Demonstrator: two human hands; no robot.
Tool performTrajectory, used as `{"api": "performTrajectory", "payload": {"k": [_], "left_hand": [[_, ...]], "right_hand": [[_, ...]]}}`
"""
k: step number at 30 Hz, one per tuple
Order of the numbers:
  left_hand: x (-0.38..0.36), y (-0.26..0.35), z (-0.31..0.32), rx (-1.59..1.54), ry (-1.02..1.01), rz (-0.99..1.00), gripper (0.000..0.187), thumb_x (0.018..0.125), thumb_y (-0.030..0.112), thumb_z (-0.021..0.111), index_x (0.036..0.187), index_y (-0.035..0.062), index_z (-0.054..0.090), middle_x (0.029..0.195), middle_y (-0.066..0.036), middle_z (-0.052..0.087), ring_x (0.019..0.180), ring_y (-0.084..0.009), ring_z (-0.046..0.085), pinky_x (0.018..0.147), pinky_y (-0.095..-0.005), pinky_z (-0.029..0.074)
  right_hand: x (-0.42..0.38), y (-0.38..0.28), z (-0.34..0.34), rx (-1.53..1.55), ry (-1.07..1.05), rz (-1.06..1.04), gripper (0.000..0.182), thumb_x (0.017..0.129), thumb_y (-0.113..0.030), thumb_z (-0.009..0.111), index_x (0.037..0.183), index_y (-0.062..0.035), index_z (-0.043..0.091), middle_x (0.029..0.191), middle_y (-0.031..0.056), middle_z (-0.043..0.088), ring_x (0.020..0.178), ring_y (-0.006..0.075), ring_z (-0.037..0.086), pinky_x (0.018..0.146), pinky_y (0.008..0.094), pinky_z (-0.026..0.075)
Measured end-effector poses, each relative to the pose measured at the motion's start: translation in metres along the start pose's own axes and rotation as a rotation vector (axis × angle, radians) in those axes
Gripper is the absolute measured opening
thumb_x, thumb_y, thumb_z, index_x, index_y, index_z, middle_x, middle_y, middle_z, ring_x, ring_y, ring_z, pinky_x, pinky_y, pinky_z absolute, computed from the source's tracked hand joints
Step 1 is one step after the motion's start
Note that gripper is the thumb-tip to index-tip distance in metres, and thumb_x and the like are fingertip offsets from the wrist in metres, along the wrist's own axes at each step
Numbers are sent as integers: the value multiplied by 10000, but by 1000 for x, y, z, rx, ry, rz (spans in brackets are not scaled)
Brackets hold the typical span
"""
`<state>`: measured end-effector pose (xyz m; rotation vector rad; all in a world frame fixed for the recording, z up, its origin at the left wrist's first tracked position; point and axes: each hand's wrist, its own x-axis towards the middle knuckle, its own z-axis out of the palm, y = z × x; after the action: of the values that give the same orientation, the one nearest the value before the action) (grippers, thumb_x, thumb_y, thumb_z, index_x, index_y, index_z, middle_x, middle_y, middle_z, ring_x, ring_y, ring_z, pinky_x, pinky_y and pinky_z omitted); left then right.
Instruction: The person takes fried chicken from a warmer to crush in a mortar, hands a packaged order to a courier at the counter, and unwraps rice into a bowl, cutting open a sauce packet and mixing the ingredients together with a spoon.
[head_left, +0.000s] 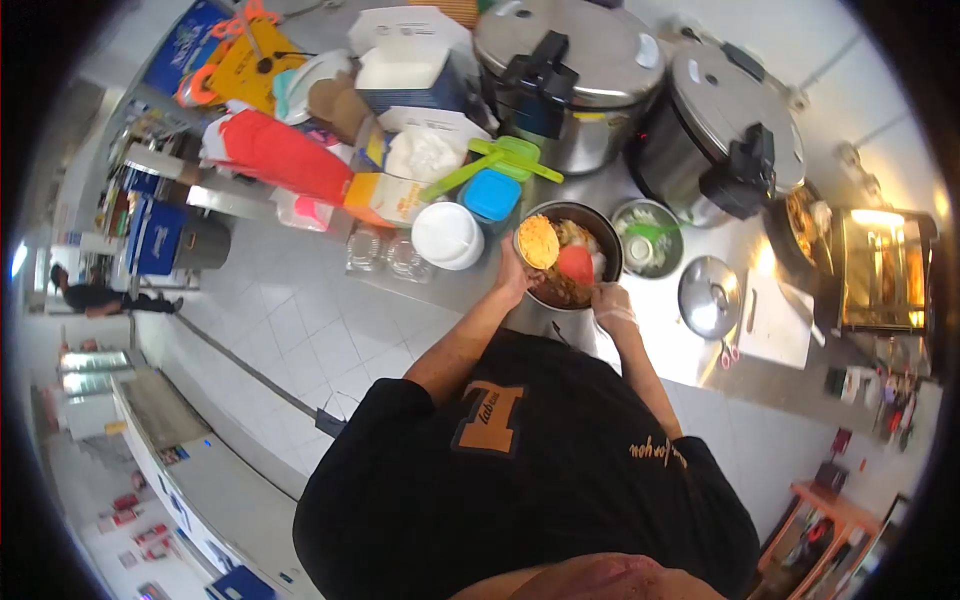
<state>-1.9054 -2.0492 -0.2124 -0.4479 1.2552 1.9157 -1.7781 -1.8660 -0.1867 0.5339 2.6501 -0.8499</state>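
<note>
My left hand is closed around a small round container of orange-yellow food, held over the left side of a steel pot. In the pot lies a mix of brown and pale food. My right hand, in a clear glove, is closed at the pot's front right rim. It grips a red spoon whose head rests in the food; its handle is mostly hidden by my fingers. Right of the pot stands a metal bowl with white bits and a green item inside.
Two large pressure cookers stand behind the pot. At left are a white tub, a blue-lidded box and clear plastic containers. A steel lid, scissors and a cutting board with a knife lie right. Another person is far left.
</note>
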Motion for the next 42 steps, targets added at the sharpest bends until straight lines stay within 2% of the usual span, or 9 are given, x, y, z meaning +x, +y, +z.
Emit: {"api": "performTrajectory", "payload": {"k": [3,13,15,18,19,27,32,38,42], "left_hand": [[-27,16,8,-132,-76,-84,718,920,704,151,1326,241,522,1238,-18,601,1056,-221,571,858,-452,425],[-14,-19,33,872,450,625,498,1022,392,384,1427,103,408,1391,-154,475,1320,-279,405,1116,-388,259],[-43,17,31,836,495,952,426,1007,345,457,1300,51,553,1261,-178,567,1186,-310,521,1026,-391,371],[-61,90,7,830,158,838,364,983,331,522,941,10,688,986,-148,649,969,-284,616,870,-397,456],[-67,108,17,840,136,639,458,979,329,525,684,2,653,834,-99,661,823,-260,658,752,-396,493],[-43,104,31,1801,-313,450,502,801,529,679,1114,136,688,1353,-70,551,1281,-259,473,1059,-673,194],[-39,234,41,1668,194,1112,465,789,494,703,1085,137,676,1288,-88,562,1285,-272,448,1026,-657,244],[81,486,73,1764,360,1269,295,900,336,574,1039,99,682,1126,-158,673,1079,-338,620,948,-515,447],[278,601,44,2251,191,1013,337,864,264,593,1134,88,694,1180,-226,652,1092,-348,636,948,-462,476]], "right_hand": [[-20,-54,-48,-292,271,95,416,986,-374,434,1276,-123,596,1363,189,536,1239,359,511,997,469,429],[27,-63,2,2266,-380,47,529,999,-504,385,1334,-124,538,1343,109,575,1278,257,504,1093,442,377],[52,-16,44,1568,-87,-233,497,981,-481,408,1312,-138,550,1328,111,577,1249,278,519,1034,495,418],[36,-43,13,2298,-179,183,447,944,-415,454,1268,-128,567,1265,100,602,1152,294,562,880,513,503],[42,-32,31,1681,59,-72,449,944,-412,455,1264,-118,566,1249,103,611,1146,298,566,882,502,508],[33,-8,14,2395,77,-79,462,911,-442,512,1241,-126,581,1263,95,612,1205,295,545,1016,502,440],[35,11,37,213,639,-131,397,897,-388,527,1213,-162,610,1197,39,663,1201,251,548,1110,442,316],[0,-57,24,-141,594,100,407,857,-379,579,1196,-158,622,1186,46,664,1204,249,548,1112,444,322],[-2,-29,66,1028,617,74,548,856,-456,575,1319,-166,530,1309,20,595,1240,224,521,1109,433,323]]}}
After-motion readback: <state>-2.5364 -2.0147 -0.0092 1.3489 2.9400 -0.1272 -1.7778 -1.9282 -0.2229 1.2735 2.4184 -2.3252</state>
